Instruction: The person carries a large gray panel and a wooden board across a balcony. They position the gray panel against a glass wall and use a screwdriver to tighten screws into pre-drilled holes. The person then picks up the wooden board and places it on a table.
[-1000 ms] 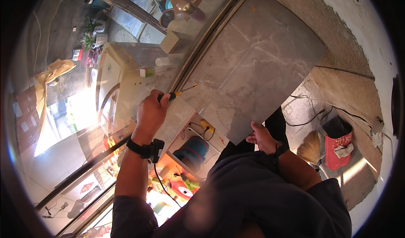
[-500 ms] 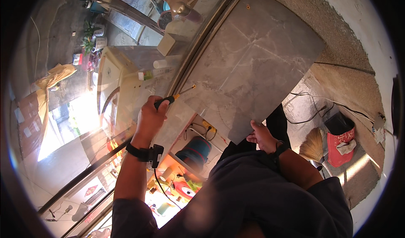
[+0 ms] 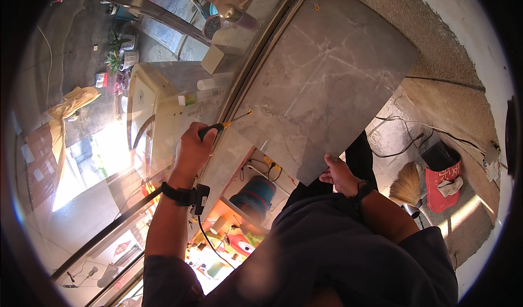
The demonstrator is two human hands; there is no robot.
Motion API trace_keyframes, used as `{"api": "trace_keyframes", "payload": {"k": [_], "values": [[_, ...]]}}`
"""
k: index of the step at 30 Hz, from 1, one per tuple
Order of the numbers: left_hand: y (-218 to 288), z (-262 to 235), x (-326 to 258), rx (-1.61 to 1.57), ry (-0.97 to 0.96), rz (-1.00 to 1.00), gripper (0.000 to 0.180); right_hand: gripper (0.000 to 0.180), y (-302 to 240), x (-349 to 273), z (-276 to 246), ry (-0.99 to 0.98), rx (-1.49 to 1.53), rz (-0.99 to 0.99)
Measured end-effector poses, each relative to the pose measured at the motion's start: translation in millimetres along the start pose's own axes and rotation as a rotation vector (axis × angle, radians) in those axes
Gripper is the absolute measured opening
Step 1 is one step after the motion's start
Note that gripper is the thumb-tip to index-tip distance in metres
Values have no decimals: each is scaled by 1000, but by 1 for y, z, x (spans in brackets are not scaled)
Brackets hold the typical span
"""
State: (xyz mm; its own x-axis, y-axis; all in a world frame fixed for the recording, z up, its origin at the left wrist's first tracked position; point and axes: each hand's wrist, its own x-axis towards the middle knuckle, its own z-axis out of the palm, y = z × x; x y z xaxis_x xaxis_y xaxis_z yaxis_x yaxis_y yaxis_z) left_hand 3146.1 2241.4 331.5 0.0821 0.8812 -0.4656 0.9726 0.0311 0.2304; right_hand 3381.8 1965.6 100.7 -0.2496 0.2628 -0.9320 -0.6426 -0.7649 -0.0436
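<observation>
My left hand (image 3: 192, 150) is closed around the handle of a screwdriver (image 3: 219, 127), dark with a yellow collar. The shaft points up and right, its tip at a small brass-coloured screw (image 3: 250, 112) near the left edge of a grey marbled panel (image 3: 332, 84). I cannot tell how deep that screw sits. Another similar screw (image 3: 317, 6) is at the panel's far end. At the panel's near corner my right hand (image 3: 339, 175) grips the edge, thumb on top and some fingers hidden underneath. A dark band with a small cabled device (image 3: 200, 198) is on my left wrist.
A metal frame rail (image 3: 261, 51) runs along the panel's left side, with glass beyond it. Under the near end stands a blue bucket (image 3: 253, 195). To the right are loose cables (image 3: 406, 153), a straw broom (image 3: 405, 183) and a red-and-black bag (image 3: 442, 190).
The view has shifted slightly. My left hand is turned a little on the screwdriver, whose tip remains at the same screw. My right hand keeps its grip on the panel.
</observation>
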Motion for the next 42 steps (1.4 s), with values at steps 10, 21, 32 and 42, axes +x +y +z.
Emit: {"api": "trace_keyframes", "payload": {"k": [10, 21, 32, 42], "values": [[17, -8, 8, -161, -160, -353, 26, 48, 0, 3, -2, -15, -3, 12], [22, 0, 4, -113, -19, -14, 24, 48, 0, 3, -2, -11, -10, 10], [20, 1, 1, 349, 55, 686, 25, 49, 1, 4, -3, -3, -20, 6], [17, 2, 7, 224, 24, 386, 23, 46, -4, -3, 0, -14, -27, 3]]}}
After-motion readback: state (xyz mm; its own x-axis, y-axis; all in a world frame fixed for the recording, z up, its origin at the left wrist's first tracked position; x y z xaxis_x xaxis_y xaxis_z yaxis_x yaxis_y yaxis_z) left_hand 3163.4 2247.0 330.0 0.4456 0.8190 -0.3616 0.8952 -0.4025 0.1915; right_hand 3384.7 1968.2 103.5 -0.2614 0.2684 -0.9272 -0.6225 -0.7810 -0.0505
